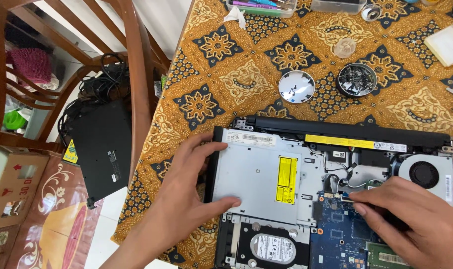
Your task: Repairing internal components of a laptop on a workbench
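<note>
An opened laptop [266, 124] lies bottom-up on the patterned tablecloth, its inner parts bare. My left hand [184, 199] grips the left edge of the silver optical drive [259, 172], thumb on its top face. My right hand [411, 211] rests on the blue circuit board [336, 234], fingertips pinched at a small connector by the board's upper edge. A round hard disk [272, 247] sits below the drive. The fan [425, 173] is at the right and the long black battery bar [346, 130] along the far edge.
A round white lid [296, 86] and a round tin of screws [356, 79] lie beyond the laptop. A tool tray [259, 6] and a white block [448, 44] sit at the far edge. Left of the table, a wooden chair [132, 60] holds a black laptop cover [104, 147] and cables.
</note>
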